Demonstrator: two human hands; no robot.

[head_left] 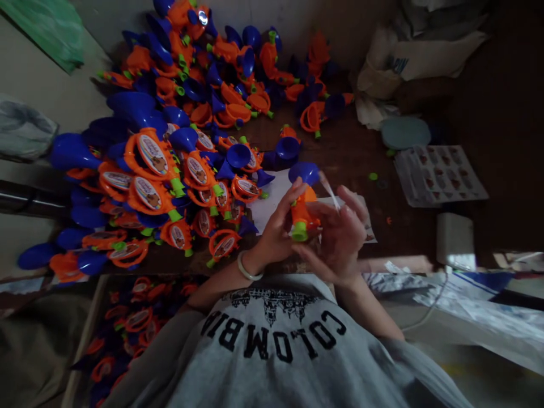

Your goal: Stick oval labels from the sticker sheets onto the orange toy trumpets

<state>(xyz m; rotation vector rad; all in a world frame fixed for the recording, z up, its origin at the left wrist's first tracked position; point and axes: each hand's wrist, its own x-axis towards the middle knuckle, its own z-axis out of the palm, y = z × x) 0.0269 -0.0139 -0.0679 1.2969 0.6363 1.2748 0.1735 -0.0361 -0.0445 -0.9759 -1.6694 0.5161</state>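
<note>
An orange toy trumpet (301, 212) with a blue bell and a lime green mouthpiece is in my left hand (276, 229), whose fingers wrap its left side. On the right, my right hand (342, 241) pinches a thin whitish sticker (331, 191) between thumb and forefinger, beside the trumpet. The right hand's lower fingers are spread near the mouthpiece. Under and behind the hands lie a white sheet (270, 198) and part of a sticker sheet (366, 218). Left of them, trumpets with oval labels (198, 171) are stacked.
Unlabelled trumpets (232, 93) are heaped at the back. A stack of sticker sheets (442, 175), a pale green round item (406, 133) and a white box (455, 241) sit on the right. Below the table's left edge, a crate (83, 345) holds more trumpets.
</note>
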